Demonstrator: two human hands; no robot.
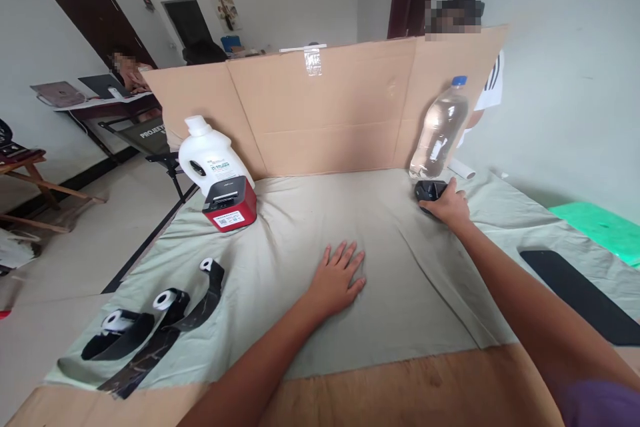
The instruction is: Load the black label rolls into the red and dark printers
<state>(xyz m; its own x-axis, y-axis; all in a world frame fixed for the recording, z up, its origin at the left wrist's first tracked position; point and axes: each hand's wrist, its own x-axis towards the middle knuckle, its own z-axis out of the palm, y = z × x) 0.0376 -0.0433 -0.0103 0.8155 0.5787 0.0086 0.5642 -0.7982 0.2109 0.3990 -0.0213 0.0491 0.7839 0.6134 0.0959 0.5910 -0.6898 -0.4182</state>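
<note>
My left hand (pixel 336 277) lies flat on the pale green cloth (pixel 390 260) in the middle of the table, fingers stretched out and holding nothing. My right hand (pixel 449 203) reaches to the far right and closes over a small black object (pixel 427 191) that lies at the foot of a clear water bottle (pixel 440 128) with a blue cap. What the black object is I cannot make out.
A cardboard screen (pixel 325 107) stands along the back. At the left are a white jug (pixel 207 153) and a red and black label printer (pixel 229 203). Black tape rolls (pixel 150 327) lie front left. A black strip (pixel 575 293) lies at the right. People sit beyond the screen.
</note>
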